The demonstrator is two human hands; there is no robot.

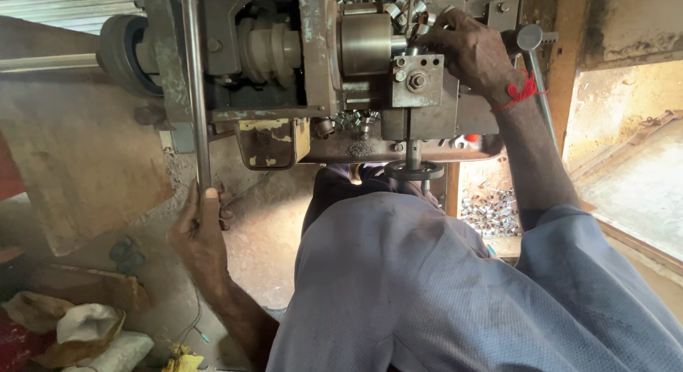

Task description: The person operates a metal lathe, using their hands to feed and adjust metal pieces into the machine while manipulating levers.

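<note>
Left hand (pixel 203 233) — closed around the lower end of a long steel lever bar (pixel 194 87), thumb laid up along the shaft; the bar runs straight up from the fist past the left flank of the lathe (pixel 277 66).

Right hand (pixel 469 52) — laid over the top of the tool block (pixel 416 80), fingers curled down toward the small metal pieces (pixel 413 9) heaped just above it. Whether a piece is pinched cannot be told; the fingertips are hidden. A red thread (pixel 523 91) is tied at the wrist.

Chuck (pixel 364 43) — a dull cylinder, just left of the right hand and touching the block's near face.

Handwheel (pixel 414 171) — below the right hand, on a short vertical spindle, just above the knee of the blue-grey trousers (pixel 427 287).

Ball-ended handle (pixel 532 48) — just right of the right wrist, untouched.

Finished pieces (pixel 489 210) — a loose bright pile, low and right of the right forearm.

Rags and sacking (pixel 85 329) — on the floor, below and left of the left hand.

Handling note, as judged — the bar is best held firmly with the thumb kept along the shaft for a steady pull, while the right fingers are kept clear of the chuck face, and the loose thread ends at the wrist are kept away from turning parts.
</note>
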